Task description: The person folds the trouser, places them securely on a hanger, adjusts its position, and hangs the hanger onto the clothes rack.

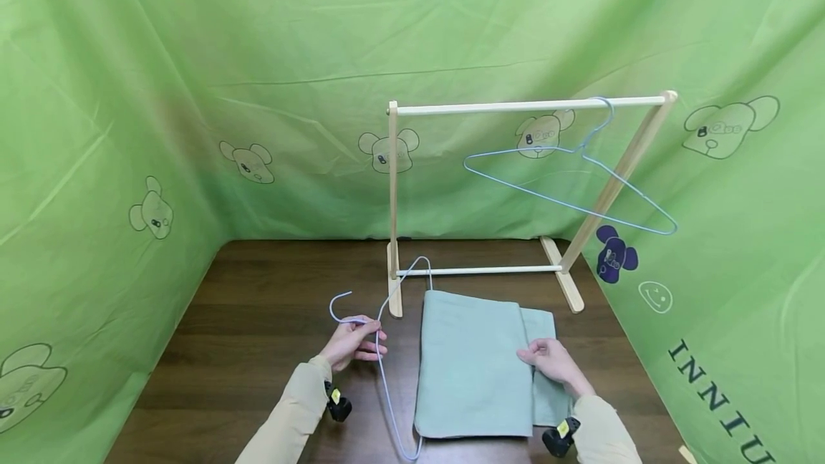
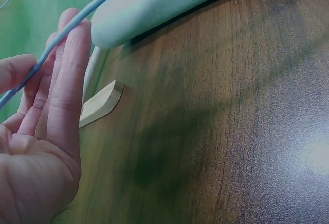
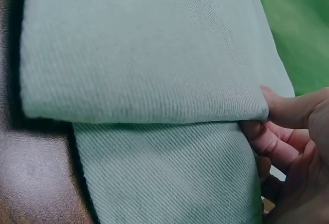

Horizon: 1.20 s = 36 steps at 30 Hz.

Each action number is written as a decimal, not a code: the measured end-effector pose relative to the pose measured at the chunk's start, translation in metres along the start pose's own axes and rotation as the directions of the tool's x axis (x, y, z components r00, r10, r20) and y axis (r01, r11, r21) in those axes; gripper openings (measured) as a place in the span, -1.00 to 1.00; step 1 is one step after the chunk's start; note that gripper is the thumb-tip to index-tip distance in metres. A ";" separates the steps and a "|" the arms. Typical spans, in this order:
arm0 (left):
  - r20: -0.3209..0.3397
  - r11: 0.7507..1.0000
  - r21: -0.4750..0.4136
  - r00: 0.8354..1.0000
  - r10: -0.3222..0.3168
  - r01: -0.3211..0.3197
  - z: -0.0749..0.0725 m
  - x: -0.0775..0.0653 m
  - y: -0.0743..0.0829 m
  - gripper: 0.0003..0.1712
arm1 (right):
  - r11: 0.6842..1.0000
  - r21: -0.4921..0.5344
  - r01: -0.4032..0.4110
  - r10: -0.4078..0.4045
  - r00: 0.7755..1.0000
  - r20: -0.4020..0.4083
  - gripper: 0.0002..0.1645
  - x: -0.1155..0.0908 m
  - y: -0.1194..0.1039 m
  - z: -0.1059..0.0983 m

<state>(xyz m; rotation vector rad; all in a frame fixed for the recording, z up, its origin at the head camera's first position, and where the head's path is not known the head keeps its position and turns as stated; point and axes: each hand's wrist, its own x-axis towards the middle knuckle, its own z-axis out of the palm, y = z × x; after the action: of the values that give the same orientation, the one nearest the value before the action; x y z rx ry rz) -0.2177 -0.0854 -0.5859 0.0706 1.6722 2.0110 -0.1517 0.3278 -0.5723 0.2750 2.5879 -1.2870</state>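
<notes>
A pale blue wire hanger (image 1: 386, 387) lies sideways, its hook to the left. My left hand (image 1: 351, 344) pinches it near the neck; in the left wrist view the thumb and fingers of that hand (image 2: 61, 100) meet on the wire. Folded sage-green cloth (image 1: 473, 367) covers the hanger's far side, with wire showing beyond its top and bottom edges. My right hand (image 1: 551, 362) pinches the edge of the upper layer. In the right wrist view, that hand's thumb (image 3: 288, 108) is over the fold and fingers are under it. The lower layer sticks out to the right.
A wooden clothes rack (image 1: 393, 192) with a white top rail (image 1: 490, 107) stands at the back. A second blue wire hanger (image 1: 535, 194) hangs from the rail's right part. Green printed curtains (image 1: 303, 185) enclose the brown wooden table (image 1: 258, 321) at the back and sides.
</notes>
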 end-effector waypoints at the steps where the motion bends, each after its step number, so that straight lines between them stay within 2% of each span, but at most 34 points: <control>1: -0.001 1.000 -0.002 1.000 -0.001 0.001 0.000 0.000 0.000 -0.92 | 1.000 0.010 -0.005 0.005 1.000 0.002 -0.74 0.000 0.000 -0.001; 6: -0.001 1.000 -0.011 1.000 -0.004 0.004 0.001 0.000 0.000 -0.92 | 0.998 0.057 -0.007 0.006 1.000 0.002 -0.73 -0.002 0.003 -0.007; 11: 0.011 1.000 -0.025 1.000 -0.003 0.003 0.003 0.001 -0.002 -0.91 | 0.985 0.170 -0.011 0.006 1.000 0.029 -0.77 -0.001 0.009 -0.013; 17: 0.018 0.999 -0.031 1.000 -0.013 0.013 0.006 0.003 -0.002 -0.91 | 0.940 0.340 -0.010 -0.018 0.997 0.080 -0.74 -0.001 0.018 -0.019; 25: 0.031 0.999 -0.029 0.999 -0.013 0.014 0.010 0.005 -0.004 -0.86 | 0.878 0.478 0.014 -0.043 0.998 0.049 -0.67 -0.004 0.034 -0.024; 27: 0.038 1.000 -0.025 0.999 -0.011 0.012 0.011 0.006 -0.004 -0.88 | 0.879 0.478 0.003 -0.027 0.999 0.043 -0.66 -0.005 0.037 -0.024; 30: 0.046 1.000 -0.021 0.999 -0.010 0.011 0.013 0.008 -0.005 -0.91 | 0.908 0.418 -0.017 0.005 1.000 0.028 -0.68 -0.006 0.037 -0.024; 34: 0.048 1.000 -0.018 0.999 -0.009 0.010 0.013 0.010 -0.005 -0.90 | 0.969 0.244 -0.044 0.047 0.999 -0.008 -0.77 -0.006 0.029 -0.023; 36: 0.046 1.000 -0.017 0.999 -0.012 0.013 0.013 0.010 -0.005 -0.90 | 0.983 0.163 -0.088 0.091 0.996 -0.013 -0.79 -0.006 0.022 -0.023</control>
<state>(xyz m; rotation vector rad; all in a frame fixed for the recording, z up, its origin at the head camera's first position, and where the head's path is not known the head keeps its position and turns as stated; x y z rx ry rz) -0.2201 -0.0695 -0.5901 0.0990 1.6226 1.9995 -0.1434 0.3584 -0.5737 0.4304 2.4592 -1.4712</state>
